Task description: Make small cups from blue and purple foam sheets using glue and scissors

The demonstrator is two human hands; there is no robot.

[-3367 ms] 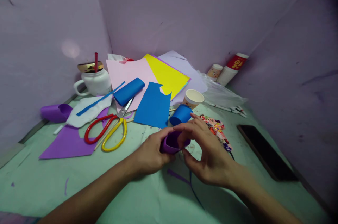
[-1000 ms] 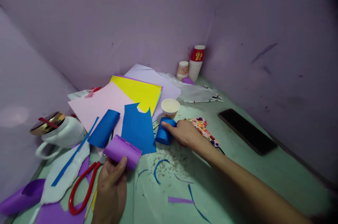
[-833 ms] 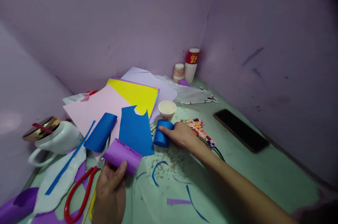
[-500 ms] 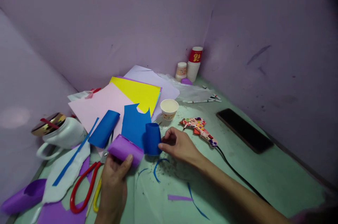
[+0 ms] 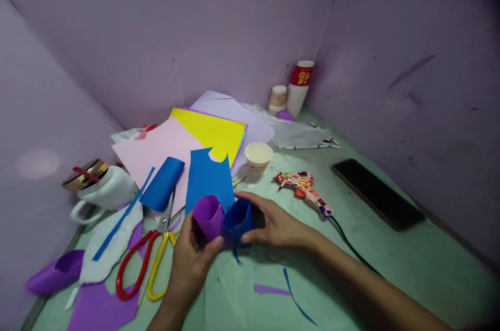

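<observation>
L hand [image 5: 193, 255] is closed round the purple tube [image 5: 210, 227], w/ thumb on its near side. R hand [image 5: 277, 224], fingers bent to tube's width, has the blue tube [image 5: 237, 231] btwn thumb & fingers. Both tubes are side by side, mouths up, over near-middle of the table [image 5: 226, 297]. Scissors [image 5: 163, 223] lie left, paper cup [image 5: 258, 165] far, glue gun [image 5: 302, 188] & phone [image 5: 377, 194] right.

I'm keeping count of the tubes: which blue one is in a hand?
The blue tube in the right hand, beside the purple tube. The other blue one lies by the scissors, held by neither hand.
</observation>
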